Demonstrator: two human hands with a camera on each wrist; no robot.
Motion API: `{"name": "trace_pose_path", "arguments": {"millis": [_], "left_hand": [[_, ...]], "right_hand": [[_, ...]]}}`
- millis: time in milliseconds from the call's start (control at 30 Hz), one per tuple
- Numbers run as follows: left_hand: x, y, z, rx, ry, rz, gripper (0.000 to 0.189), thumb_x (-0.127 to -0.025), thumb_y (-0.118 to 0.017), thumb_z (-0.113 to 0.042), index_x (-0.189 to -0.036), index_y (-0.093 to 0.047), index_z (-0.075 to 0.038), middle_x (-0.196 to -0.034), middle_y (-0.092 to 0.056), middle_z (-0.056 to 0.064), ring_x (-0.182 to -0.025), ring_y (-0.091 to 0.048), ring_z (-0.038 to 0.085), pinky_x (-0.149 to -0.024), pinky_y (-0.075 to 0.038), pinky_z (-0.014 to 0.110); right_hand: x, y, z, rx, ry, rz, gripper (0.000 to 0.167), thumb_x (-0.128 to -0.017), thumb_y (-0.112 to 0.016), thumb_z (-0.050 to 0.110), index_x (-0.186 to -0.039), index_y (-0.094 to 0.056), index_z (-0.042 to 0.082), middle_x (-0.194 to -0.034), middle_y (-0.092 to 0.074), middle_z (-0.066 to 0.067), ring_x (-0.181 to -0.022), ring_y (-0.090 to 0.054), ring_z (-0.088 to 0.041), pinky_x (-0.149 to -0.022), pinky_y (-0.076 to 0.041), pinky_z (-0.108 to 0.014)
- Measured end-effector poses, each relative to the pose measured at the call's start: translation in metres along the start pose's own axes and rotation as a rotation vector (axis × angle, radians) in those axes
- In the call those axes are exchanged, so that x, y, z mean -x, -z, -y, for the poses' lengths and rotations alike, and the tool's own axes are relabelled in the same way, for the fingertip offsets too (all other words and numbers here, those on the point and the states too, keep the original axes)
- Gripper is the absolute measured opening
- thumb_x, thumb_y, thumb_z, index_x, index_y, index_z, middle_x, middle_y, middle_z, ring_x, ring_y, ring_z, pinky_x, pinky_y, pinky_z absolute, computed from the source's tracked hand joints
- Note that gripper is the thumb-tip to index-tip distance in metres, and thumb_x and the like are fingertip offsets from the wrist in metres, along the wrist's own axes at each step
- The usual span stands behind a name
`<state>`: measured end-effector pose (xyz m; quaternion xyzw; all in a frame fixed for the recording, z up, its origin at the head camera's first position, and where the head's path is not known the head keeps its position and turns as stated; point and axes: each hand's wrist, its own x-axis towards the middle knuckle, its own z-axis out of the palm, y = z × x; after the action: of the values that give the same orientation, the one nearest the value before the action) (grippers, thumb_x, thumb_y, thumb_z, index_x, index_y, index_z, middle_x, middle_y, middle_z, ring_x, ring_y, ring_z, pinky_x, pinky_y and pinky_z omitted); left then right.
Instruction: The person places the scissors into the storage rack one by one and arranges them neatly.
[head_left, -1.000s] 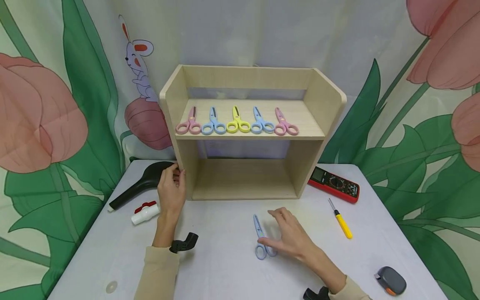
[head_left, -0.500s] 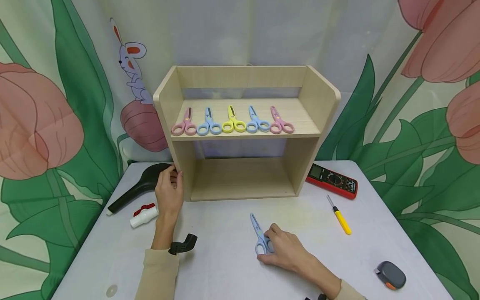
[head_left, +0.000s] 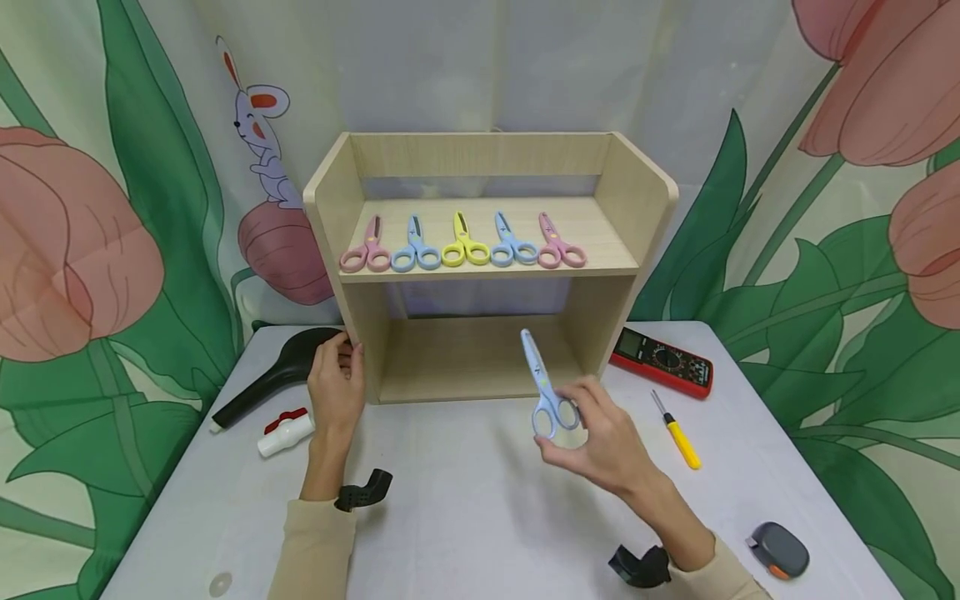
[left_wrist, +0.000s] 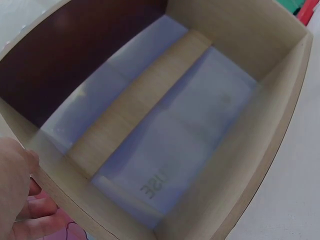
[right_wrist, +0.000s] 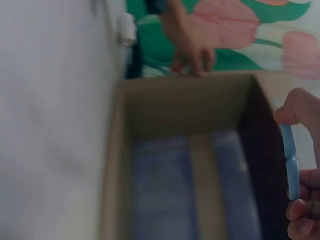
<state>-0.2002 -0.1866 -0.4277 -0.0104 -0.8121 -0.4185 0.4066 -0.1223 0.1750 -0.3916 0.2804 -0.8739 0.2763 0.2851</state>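
My right hand [head_left: 607,442] holds light-blue scissors [head_left: 542,375] by the handle loops, raised above the table in front of the wooden shelf [head_left: 487,273], blades pointing up and away. In the right wrist view the scissors [right_wrist: 290,160] show edge-on between thumb and fingers. My left hand [head_left: 336,387] is at the shelf's left side panel, its curled fingers on the outside and its thumb by the front edge. In the left wrist view that hand [left_wrist: 22,195] touches the panel edge. Pink scissors [head_left: 366,250], blue scissors [head_left: 415,250] and yellow scissors [head_left: 464,246] lie in a row on the upper shelf.
More blue scissors [head_left: 512,246] and pink scissors [head_left: 558,248] continue the row. Left of the shelf lie a black long-handled object [head_left: 277,371] and a white valve with a red handle [head_left: 287,432]. To the right are a multimeter [head_left: 663,362], a yellow screwdriver [head_left: 681,437] and a tape measure [head_left: 780,550].
The right hand has closed on the blue scissors and lifted them off the table, toward the shelf. The left hand stays at the shelf's side. The head view has shifted slightly.
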Motion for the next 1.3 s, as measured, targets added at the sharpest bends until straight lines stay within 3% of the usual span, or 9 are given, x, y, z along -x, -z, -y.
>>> {"name": "trace_pose_path", "arguments": {"millis": [167,267,433,567,767,967,1100,1233,1300], "left_hand": [[-0.001,0.000,0.001,-0.004,0.010,0.000,0.033,-0.099,-0.063,-0.014,-0.124,-0.060,0.007,-0.104,-0.062,0.024,-0.086,-0.066,0.033,-0.073,-0.034,-0.006],[-0.001,0.000,0.001,-0.005,0.005,-0.007,0.032,-0.099,-0.064,-0.014,-0.123,-0.060,0.007,-0.103,-0.063,0.025,-0.085,-0.066,0.033,-0.073,-0.034,-0.006],[0.000,0.000,0.002,-0.017,0.021,0.008,0.033,-0.099,-0.063,-0.015,-0.124,-0.060,0.007,-0.104,-0.063,0.024,-0.086,-0.066,0.033,-0.073,-0.034,-0.006],[0.001,0.001,0.001,-0.041,0.034,0.025,0.034,-0.100,-0.062,-0.017,-0.125,-0.060,0.005,-0.105,-0.063,0.023,-0.088,-0.066,0.031,-0.074,-0.035,-0.003],[0.002,0.000,0.001,-0.043,0.023,0.016,0.033,-0.100,-0.063,-0.017,-0.125,-0.060,0.004,-0.105,-0.063,0.022,-0.087,-0.066,0.031,-0.074,-0.037,-0.002],[0.003,-0.002,0.002,-0.020,0.003,0.003,0.032,-0.099,-0.063,-0.015,-0.124,-0.060,0.005,-0.103,-0.062,0.023,-0.085,-0.065,0.030,-0.074,-0.035,-0.004],[0.002,-0.004,-0.001,-0.012,-0.009,-0.015,0.031,-0.098,-0.064,-0.013,-0.123,-0.061,0.005,-0.102,-0.062,0.023,-0.085,-0.065,0.030,-0.074,-0.036,-0.003],[0.001,-0.005,-0.008,0.006,-0.012,-0.064,0.030,-0.098,-0.064,-0.012,-0.122,-0.060,0.006,-0.103,-0.061,0.023,-0.084,-0.064,0.030,-0.074,-0.038,-0.001],[0.000,-0.003,-0.014,0.019,-0.019,-0.107,0.028,-0.098,-0.063,-0.011,-0.120,-0.061,0.006,-0.103,-0.059,0.023,-0.084,-0.063,0.030,-0.075,-0.039,0.000]], "right_hand": [[-0.037,0.033,-0.013,0.040,0.009,-0.192,0.057,-0.065,-0.085,0.023,-0.112,-0.066,-0.003,-0.102,-0.058,-0.013,-0.069,-0.047,-0.014,-0.056,-0.039,-0.017],[-0.059,0.047,-0.024,0.093,-0.057,-0.243,0.057,-0.069,-0.084,0.026,-0.112,-0.065,-0.005,-0.102,-0.057,-0.017,-0.069,-0.046,-0.018,-0.056,-0.037,-0.022],[-0.088,0.062,-0.038,0.142,-0.225,-0.202,0.057,-0.077,-0.079,0.032,-0.116,-0.063,-0.007,-0.108,-0.054,-0.022,-0.085,-0.051,-0.028,-0.065,-0.049,-0.040],[-0.104,0.067,-0.041,0.140,-0.302,-0.167,0.057,-0.083,-0.072,0.034,-0.123,-0.063,-0.006,-0.115,-0.052,-0.023,-0.096,-0.052,-0.035,-0.076,-0.053,-0.051],[-0.122,0.067,-0.042,0.163,-0.284,-0.167,0.045,-0.094,-0.065,0.031,-0.126,-0.067,0.000,-0.129,-0.054,-0.023,-0.090,-0.058,-0.035,-0.076,-0.052,-0.049],[-0.131,0.062,-0.048,0.228,-0.289,-0.111,0.045,-0.101,-0.056,0.034,-0.135,-0.063,0.006,-0.140,-0.055,-0.020,-0.112,-0.062,-0.042,-0.084,-0.056,-0.057],[-0.134,0.059,-0.050,0.254,-0.293,-0.073,0.047,-0.104,-0.048,0.037,-0.142,-0.057,0.010,-0.147,-0.050,-0.019,-0.115,-0.062,-0.043,-0.079,-0.057,-0.057],[-0.131,0.059,-0.047,0.245,-0.293,-0.089,0.049,-0.104,-0.048,0.039,-0.146,-0.052,0.015,-0.152,-0.046,-0.017,-0.118,-0.061,-0.044,-0.079,-0.057,-0.056],[-0.125,0.058,-0.043,0.226,-0.277,-0.131,0.049,-0.103,-0.051,0.038,-0.147,-0.052,0.016,-0.153,-0.045,-0.017,-0.109,-0.065,-0.042,-0.073,-0.057,-0.052]]}}
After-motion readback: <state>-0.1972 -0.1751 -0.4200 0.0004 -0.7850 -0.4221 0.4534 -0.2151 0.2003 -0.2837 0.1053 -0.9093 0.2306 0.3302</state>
